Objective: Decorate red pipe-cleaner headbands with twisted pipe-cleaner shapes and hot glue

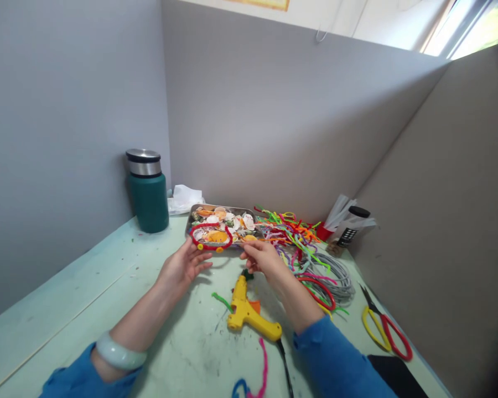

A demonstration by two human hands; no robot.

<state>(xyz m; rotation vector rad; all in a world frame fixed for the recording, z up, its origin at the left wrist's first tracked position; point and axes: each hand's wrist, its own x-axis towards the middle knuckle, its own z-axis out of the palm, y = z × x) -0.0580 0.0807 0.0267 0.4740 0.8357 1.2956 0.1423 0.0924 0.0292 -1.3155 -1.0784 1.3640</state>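
A red fuzzy loop (231,239) with two small yellow pieces on its lower edge is held up by my left hand (183,263), whose thumb and index finger pinch its left side while the other fingers spread. Behind the loop lies a metal tray (188,225) of shells. My right hand (262,256) is just right of the loop, fingertips pinched together near the tray's front edge; what they hold is too small to name. Below it, a yellow glue gun (249,314) lies on the table beside a green fuzzy stem (222,301).
A green bottle (148,199) stands at the left rear, near white tissue (186,197). Right of the tray are colourful fuzzy stems (290,229), coiled grey wire (338,279), a black-lidded jar (349,232) and scissors (384,326). A black object (396,376) lies front right. Grey partitions surround the table.
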